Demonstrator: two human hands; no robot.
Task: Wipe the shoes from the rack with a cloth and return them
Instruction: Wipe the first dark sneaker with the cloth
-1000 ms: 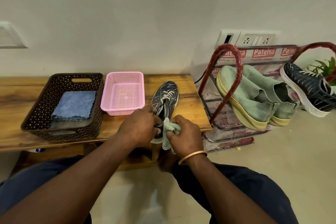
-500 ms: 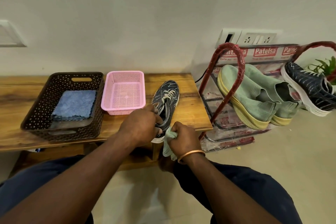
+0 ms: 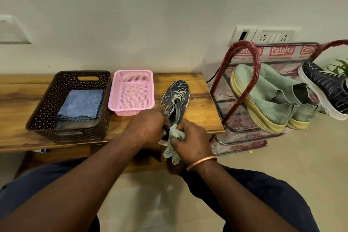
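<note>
The dark shoe (image 3: 176, 100) lies on the bench (image 3: 203, 117) near its right end, toe pointing far. The left hand (image 3: 146, 128) grips its heel; the right hand (image 3: 190, 140) pinches a pale green cloth (image 3: 172, 144) against it. Left stand a pink basket (image 3: 131, 91) and a brown basket (image 3: 69, 105); right, the rack (image 3: 243, 88) holds green shoes (image 3: 273, 100).

We read one brand only: "Patelsa", in white on red labels on the plastic wrapping (image 3: 281, 51) along the top of the shoe rack (image 3: 256, 64) (three times, the outer two partly hidden). The smaller red print beneath is too fine for us to read.
</note>
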